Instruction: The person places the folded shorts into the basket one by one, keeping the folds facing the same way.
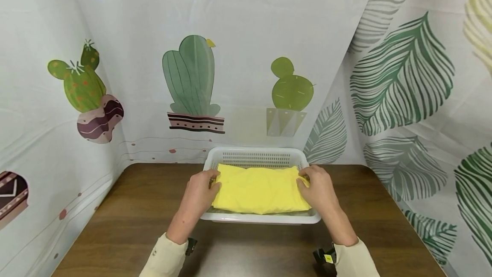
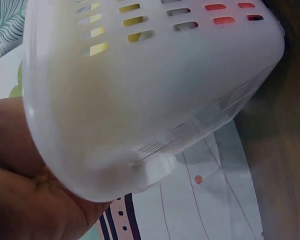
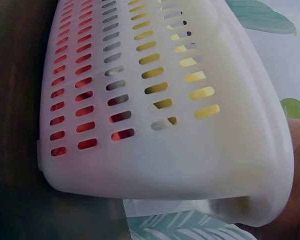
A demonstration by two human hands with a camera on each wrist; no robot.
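Observation:
A folded yellow cloth lies in the top of a white plastic basket. At its left end, my left hand pinches the cloth between thumb and fingers. My right hand grips the opposite end, where the fabric bunches a little. The left wrist view has the slotted basket wall in front, with part of the left hand at its rim. Through the slots in the right wrist view, yellow shows above grey and red layers lower in the basket; what these are is hidden. Both hands' fingertips are out of sight in the wrist views.
The basket stands toward the back of a brown wooden table. Close behind it hangs a white curtain printed with cacti and leaves, which also runs along both sides.

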